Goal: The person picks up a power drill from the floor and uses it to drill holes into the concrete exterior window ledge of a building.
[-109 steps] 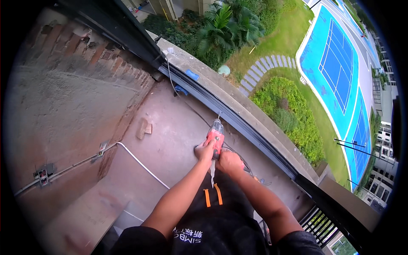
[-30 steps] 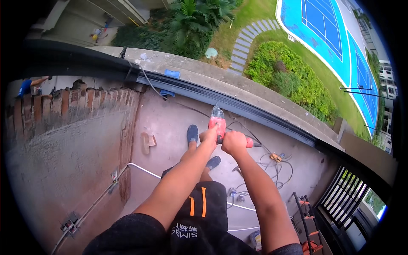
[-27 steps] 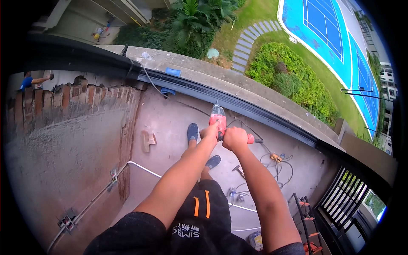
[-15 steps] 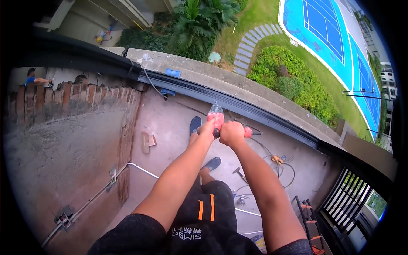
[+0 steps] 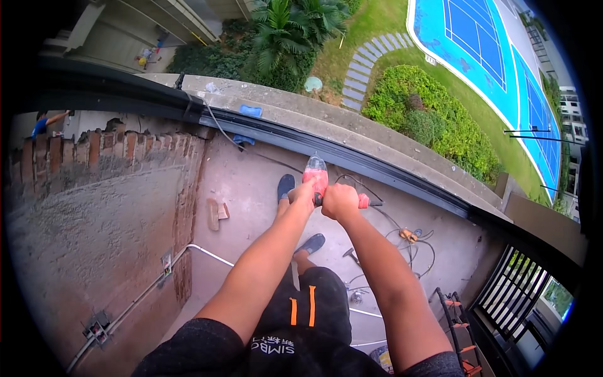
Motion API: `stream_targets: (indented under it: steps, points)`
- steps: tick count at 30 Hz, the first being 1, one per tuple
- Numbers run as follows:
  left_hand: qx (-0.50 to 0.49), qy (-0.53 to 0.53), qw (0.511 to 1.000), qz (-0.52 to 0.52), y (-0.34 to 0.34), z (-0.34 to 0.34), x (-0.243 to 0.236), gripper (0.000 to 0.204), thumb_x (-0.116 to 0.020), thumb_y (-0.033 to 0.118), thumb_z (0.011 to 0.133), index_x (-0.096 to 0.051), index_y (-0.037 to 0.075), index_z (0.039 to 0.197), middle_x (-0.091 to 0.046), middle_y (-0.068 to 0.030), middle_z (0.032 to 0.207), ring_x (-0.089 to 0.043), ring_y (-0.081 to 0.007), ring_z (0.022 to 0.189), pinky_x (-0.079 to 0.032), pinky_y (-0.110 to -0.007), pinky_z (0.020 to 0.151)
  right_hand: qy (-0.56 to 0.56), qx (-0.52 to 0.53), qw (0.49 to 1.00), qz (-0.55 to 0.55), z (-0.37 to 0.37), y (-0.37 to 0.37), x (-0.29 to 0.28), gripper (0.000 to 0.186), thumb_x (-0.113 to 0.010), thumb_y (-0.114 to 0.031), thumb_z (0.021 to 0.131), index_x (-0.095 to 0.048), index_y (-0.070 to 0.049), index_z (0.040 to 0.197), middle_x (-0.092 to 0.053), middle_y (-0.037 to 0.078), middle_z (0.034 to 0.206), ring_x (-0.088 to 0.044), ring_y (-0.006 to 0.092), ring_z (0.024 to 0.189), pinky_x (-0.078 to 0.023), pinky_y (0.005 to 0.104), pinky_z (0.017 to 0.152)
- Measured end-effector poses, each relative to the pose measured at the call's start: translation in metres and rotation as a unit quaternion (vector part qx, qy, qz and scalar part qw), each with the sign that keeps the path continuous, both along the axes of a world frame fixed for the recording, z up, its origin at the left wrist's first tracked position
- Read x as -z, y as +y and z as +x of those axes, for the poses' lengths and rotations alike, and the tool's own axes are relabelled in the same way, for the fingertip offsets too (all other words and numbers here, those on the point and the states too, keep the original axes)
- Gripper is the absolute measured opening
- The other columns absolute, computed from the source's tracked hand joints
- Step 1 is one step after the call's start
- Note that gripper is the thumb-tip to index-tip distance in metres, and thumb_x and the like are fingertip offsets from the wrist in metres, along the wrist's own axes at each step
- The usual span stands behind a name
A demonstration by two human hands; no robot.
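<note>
A red power drill [image 5: 316,174] with a greyish nose is held out before me in both hands. My left hand [image 5: 303,195] wraps around its body from the left. On the rear grip, my right hand [image 5: 340,202] is closed, with the tool's red and black end [image 5: 369,202] sticking out past it. The nose points away from me, toward the dark metal sill track [image 5: 370,169]; whether its tip touches the track cannot be made out. Part of the drill is hidden behind my fingers.
Cables and an orange plug-like piece [image 5: 408,235] lie on the floor right, near a hammer-like tool [image 5: 352,254]. Brick pieces [image 5: 213,215] lie left, beside a broken brick wall [image 5: 100,207]. A folded ladder [image 5: 461,333] stands lower right. Beyond the ledge, the ground drops to a garden.
The drill and both hands have shifted very slightly left in the picture, along with the whole scene. Both hands keep their hold. At far left, another person's arm has risen.
</note>
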State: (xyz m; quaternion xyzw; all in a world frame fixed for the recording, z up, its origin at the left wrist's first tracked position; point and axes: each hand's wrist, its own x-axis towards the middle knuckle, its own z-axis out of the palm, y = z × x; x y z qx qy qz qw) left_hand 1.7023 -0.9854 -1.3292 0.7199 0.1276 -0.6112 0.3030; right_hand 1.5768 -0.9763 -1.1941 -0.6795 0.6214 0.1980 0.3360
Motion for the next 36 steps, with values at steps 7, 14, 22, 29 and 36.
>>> stream_targets:
  steps: [7, 14, 22, 29, 36]
  points:
    - [0.006, -0.005, 1.0, 0.007, 0.004, -0.018, -0.008, 0.059, -0.088, 0.003, 0.087, -0.057, -0.012, 0.134, -0.07, -0.0199, 0.121, -0.078, -0.0345, 0.094, -0.067, -0.055, 0.075, 0.01, 0.016, 1.0, 0.016, -0.014, 0.008, 0.007, 0.019, -0.07, -0.019, 0.076, -0.082, -0.009, 0.087, -0.081, 0.016, 0.095, -0.08, 0.0328, 0.09, -0.063, 0.0431, 0.078]
    - [0.036, -0.036, 0.999, -0.005, 0.004, -0.016, 0.004, 0.056, -0.089, 0.002, 0.085, -0.059, -0.014, 0.129, -0.071, -0.0207, 0.118, -0.078, -0.0323, 0.091, -0.068, -0.052, 0.072, 0.008, 0.039, 0.999, 0.025, -0.011, 0.009, 0.011, 0.02, -0.07, -0.019, 0.077, -0.083, -0.009, 0.088, -0.081, 0.016, 0.097, -0.08, 0.0332, 0.091, -0.063, 0.0436, 0.08]
    - [0.05, -0.047, 0.998, 0.002, 0.003, -0.017, 0.005, 0.056, -0.089, 0.003, 0.085, -0.059, -0.015, 0.129, -0.071, -0.0208, 0.119, -0.078, -0.0313, 0.091, -0.068, -0.051, 0.071, 0.009, 0.044, 0.998, 0.032, -0.011, 0.009, 0.006, 0.021, -0.069, -0.018, 0.078, -0.083, -0.01, 0.091, -0.082, 0.014, 0.099, -0.08, 0.0314, 0.094, -0.063, 0.0425, 0.081]
    - [0.051, -0.098, 0.994, -0.026, -0.003, -0.013, -0.014, 0.06, -0.093, 0.009, 0.084, -0.061, -0.017, 0.127, -0.071, -0.0215, 0.121, -0.078, -0.0296, 0.091, -0.067, -0.047, 0.071, 0.01, 0.038, 0.998, 0.05, -0.006, 0.004, 0.001, 0.022, -0.07, -0.018, 0.081, -0.084, -0.011, 0.096, -0.082, 0.012, 0.105, -0.081, 0.0285, 0.098, -0.063, 0.0411, 0.083]
    - [0.101, -0.209, 0.972, 0.043, -0.023, -0.043, -0.077, 0.047, -0.091, 0.019, 0.086, -0.075, -0.015, 0.114, -0.077, -0.0231, 0.118, -0.077, -0.0264, 0.099, -0.062, -0.041, 0.079, -0.002, 0.081, 0.996, 0.027, -0.014, 0.006, 0.015, 0.021, -0.069, -0.019, 0.078, -0.083, -0.009, 0.09, -0.082, 0.015, 0.098, -0.081, 0.0322, 0.092, -0.063, 0.043, 0.08]
